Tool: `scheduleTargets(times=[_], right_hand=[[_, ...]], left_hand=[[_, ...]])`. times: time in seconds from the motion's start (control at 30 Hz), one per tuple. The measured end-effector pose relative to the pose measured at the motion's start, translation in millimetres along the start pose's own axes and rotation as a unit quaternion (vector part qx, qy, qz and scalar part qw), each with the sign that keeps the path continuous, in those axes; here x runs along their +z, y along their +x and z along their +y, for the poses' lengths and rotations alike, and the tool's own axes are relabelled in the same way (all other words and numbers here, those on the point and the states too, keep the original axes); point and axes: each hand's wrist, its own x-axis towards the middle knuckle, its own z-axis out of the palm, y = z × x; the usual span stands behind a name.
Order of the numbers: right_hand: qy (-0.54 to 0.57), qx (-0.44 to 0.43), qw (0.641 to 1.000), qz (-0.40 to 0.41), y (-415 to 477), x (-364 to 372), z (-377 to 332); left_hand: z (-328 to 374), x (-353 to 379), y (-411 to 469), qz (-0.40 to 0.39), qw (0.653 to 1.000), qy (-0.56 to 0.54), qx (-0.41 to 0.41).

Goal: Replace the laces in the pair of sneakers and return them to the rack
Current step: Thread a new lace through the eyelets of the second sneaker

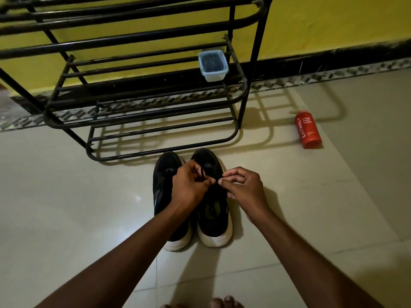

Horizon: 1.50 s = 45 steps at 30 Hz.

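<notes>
Bare toes (224,302) show at the bottom edge, on the pale tiled floor (66,196). Two bare forearms reach forward from there, and the left one crosses over the heel and side of the left sneaker (164,187), hiding much of it.

The pair stands side by side on the floor, touching or nearly so. The white heels face the person and the toes point at the rack. The right sneaker (213,210) shows its open collar and a green-marked insole.

Both hands meet over the front of this shoe, close together. The left hand (191,183) has its fingers curled and pinches a dark lace (201,172), which rises between the fingers over the eyelet area. The right hand (242,185) has thumb and forefinger pinched together just beside the left thumb, with the other fingers loosely bent. The black upper hides whether a strand lies in that pinch. The hands cover the lacing itself.

Just beyond the toes stands a black metal-bar shoe rack (142,121), its lowest tier near the floor. A clear lidded plastic container (213,65) with dark contents sits at the right end of a higher tier.

To the right, well apart from the shoes, a red bottle (308,130) of foam body wash lies on its side in the rack's shadow. Behind everything is a yellow wall (333,23) with a dark skirting.
</notes>
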Motion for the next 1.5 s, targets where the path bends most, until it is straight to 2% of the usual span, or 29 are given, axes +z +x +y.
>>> scheduleTargets(times=[0.1,0.2,0.43,0.63,0.7,0.77,0.83,0.9,0.97,1.03,1.1,1.23,1.33,1.37,1.43,1.47,1.5], right_hand=[[0.066,0.041,0.997,0.004,0,1,1],[0.078,0.042,0.996,-0.010,1,-1,0],[0.033,0.001,0.999,-0.022,4,-2,-3],[-0.010,-0.024,0.999,0.023,10,7,-11],[0.085,-0.002,0.996,0.037,13,8,-19],[0.210,0.026,0.977,0.030,19,2,-28],[0.235,0.016,0.972,0.004,23,-8,-34],[0.152,-0.004,0.988,-0.035,21,-14,-34],[-0.018,-0.029,0.996,-0.082,18,-18,-29],[-0.249,-0.094,0.957,-0.114,15,-23,-23],[-0.342,-0.119,0.922,-0.135,14,-26,-18],[-0.306,-0.137,0.929,-0.157,11,-22,-15],[-0.297,-0.186,0.931,-0.104,12,-18,-16],[-0.262,-0.193,0.943,-0.073,12,-15,-20],[-0.066,-0.151,0.986,-0.020,12,-14,-33],[0.090,-0.093,0.991,-0.018,13,-13,-41],[0.215,-0.039,0.975,-0.031,14,-15,-48]], left_hand=[[5,1,0,0.004,0.998,0.060,0.028],[9,2,-2,0.003,0.990,0.117,0.073],[4,2,-3,0.013,0.998,0.047,0.025],[5,-2,-2,-0.002,0.996,0.082,0.041],[2,-4,-2,0.003,0.992,0.109,0.059],[0,-6,-2,0.006,0.988,0.134,0.070],[-2,-9,-2,-0.002,0.986,0.152,0.067],[-2,-9,-2,-0.022,0.983,0.169,0.072],[-1,-8,-2,-0.034,0.975,0.198,0.091],[0,-7,-2,-0.041,0.970,0.217,0.102],[-1,-6,-2,-0.045,0.968,0.223,0.102],[-2,-7,-1,-0.042,0.970,0.217,0.104],[-3,-8,-1,-0.036,0.969,0.220,0.110],[-5,-8,0,-0.034,0.969,0.220,0.110],[-7,-8,1,-0.032,0.967,0.226,0.113],[-9,-8,1,-0.033,0.966,0.229,0.117],[-10,-8,2,-0.035,0.965,0.230,0.120]])
